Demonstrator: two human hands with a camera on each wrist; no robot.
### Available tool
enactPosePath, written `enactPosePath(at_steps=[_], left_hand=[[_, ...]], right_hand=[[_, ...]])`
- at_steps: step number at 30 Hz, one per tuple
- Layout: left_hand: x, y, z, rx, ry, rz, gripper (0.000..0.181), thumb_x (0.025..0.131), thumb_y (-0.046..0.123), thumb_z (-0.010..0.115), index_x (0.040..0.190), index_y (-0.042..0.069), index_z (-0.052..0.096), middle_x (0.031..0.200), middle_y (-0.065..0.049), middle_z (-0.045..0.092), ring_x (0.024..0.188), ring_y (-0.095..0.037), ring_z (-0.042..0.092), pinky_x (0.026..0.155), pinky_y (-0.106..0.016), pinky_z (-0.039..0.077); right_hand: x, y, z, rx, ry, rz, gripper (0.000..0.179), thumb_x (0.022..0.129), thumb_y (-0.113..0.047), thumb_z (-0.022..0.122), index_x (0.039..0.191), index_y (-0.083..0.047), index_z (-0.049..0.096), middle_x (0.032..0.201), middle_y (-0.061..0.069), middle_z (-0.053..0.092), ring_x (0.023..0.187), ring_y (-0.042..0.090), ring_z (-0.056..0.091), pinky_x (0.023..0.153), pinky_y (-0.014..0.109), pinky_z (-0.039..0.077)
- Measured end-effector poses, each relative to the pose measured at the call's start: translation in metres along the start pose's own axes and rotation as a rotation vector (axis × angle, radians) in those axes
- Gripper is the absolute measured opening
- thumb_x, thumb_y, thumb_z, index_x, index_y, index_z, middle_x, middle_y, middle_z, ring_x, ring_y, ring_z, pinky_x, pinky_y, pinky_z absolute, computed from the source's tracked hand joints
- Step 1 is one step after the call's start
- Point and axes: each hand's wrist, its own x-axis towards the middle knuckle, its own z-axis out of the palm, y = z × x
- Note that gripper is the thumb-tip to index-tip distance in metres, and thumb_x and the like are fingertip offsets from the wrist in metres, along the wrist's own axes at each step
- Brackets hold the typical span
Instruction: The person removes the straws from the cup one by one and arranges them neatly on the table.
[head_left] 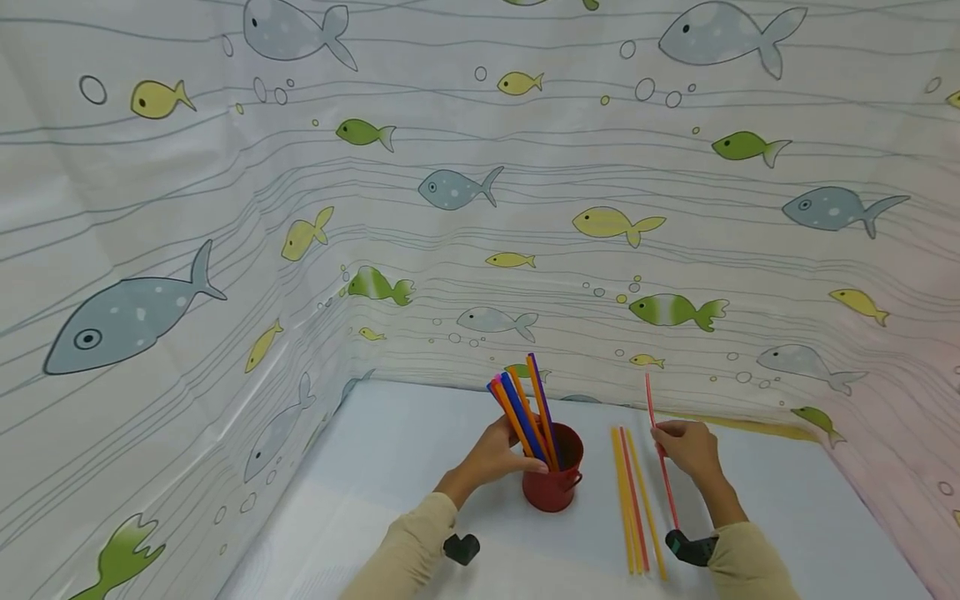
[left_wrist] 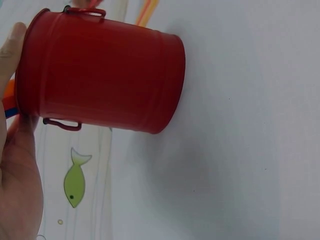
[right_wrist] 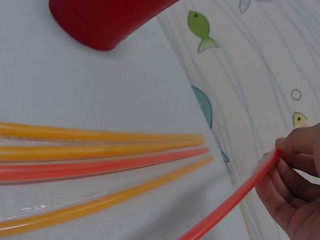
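Observation:
In the head view, my left hand (head_left: 495,452) holds a bundle of blue, orange and purple straws (head_left: 528,417) just above the rim of a red metal bucket (head_left: 550,492). The thumb lies in front of the straws, the fingers partly hidden behind them. The left wrist view has the bucket (left_wrist: 105,75) up close, with small side handles. Farther right, my right hand (head_left: 690,450) pinches a long red straw (head_left: 667,483) between thumb and fingers, toward its far end. That straw (right_wrist: 230,207) slants across the right wrist view, apart from the straws on the table.
Between bucket and right hand, three orange straws (head_left: 651,508) and one red straw (head_left: 633,492) lie side by side on the white table (head_left: 390,442). A fish-patterned sheet (head_left: 555,175) rises behind the table and at its sides. Dark wrist devices (head_left: 462,549) show near both sleeves.

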Motion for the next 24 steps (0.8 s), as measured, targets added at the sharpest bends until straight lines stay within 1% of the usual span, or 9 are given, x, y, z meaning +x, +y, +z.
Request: enactPosePath(at_steps=[5,10,14,20,22,24], left_hand=[[0.0,0.001,0.0,0.005,-0.004,0.01,0.071,0.078,0.017,0.084,0.136,0.01,0.044,0.129,0.001,0.057,0.12,-0.012,0.057,0.103,-0.03,0.042],[0.0,0.001,0.0,0.006,-0.005,0.006,0.071,0.077,0.016,0.084,0.136,0.012,0.044,0.129,0.002,0.057,0.12,-0.011,0.056,0.103,-0.029,0.042],[0.0,0.003,0.0,0.004,-0.007,0.003,0.07,0.078,0.015,0.084,0.136,0.01,0.045,0.13,0.0,0.057,0.12,-0.012,0.056,0.104,-0.029,0.042],[-0.001,0.004,0.0,-0.008,-0.002,-0.014,0.069,0.078,0.014,0.083,0.136,0.009,0.045,0.13,-0.001,0.057,0.121,-0.014,0.056,0.104,-0.031,0.042],[-0.001,0.004,0.0,-0.009,-0.002,-0.009,0.069,0.078,0.014,0.083,0.136,0.009,0.045,0.13,-0.002,0.057,0.121,-0.015,0.056,0.104,-0.032,0.042],[-0.002,0.004,-0.001,0.0,-0.004,0.001,0.069,0.079,0.014,0.083,0.136,0.009,0.045,0.13,-0.002,0.057,0.121,-0.015,0.056,0.104,-0.032,0.042]], right_hand=[[-0.006,0.015,0.005,-0.019,-0.038,0.024,0.034,0.091,-0.024,0.068,0.107,0.006,0.071,0.075,0.004,0.071,0.065,0.012,0.066,0.056,0.028,0.052],[-0.012,0.024,0.011,-0.045,-0.051,0.047,0.034,0.09,-0.023,0.068,0.105,0.007,0.071,0.072,0.002,0.069,0.062,0.011,0.062,0.055,0.028,0.048],[-0.015,0.03,0.017,-0.046,-0.054,0.063,0.032,0.089,-0.022,0.069,0.102,0.006,0.072,0.068,0.001,0.068,0.06,0.012,0.059,0.054,0.028,0.045],[-0.017,0.037,0.024,-0.063,-0.062,0.082,0.03,0.088,-0.023,0.069,0.098,0.005,0.073,0.073,0.004,0.069,0.069,0.017,0.058,0.057,0.029,0.046],[-0.018,0.039,0.027,-0.075,-0.064,0.078,0.03,0.087,-0.024,0.069,0.097,0.004,0.074,0.076,0.004,0.07,0.071,0.017,0.058,0.058,0.029,0.046],[-0.021,0.039,0.028,-0.078,-0.064,0.071,0.029,0.087,-0.023,0.07,0.096,0.004,0.074,0.076,0.005,0.07,0.069,0.017,0.058,0.057,0.029,0.047]])
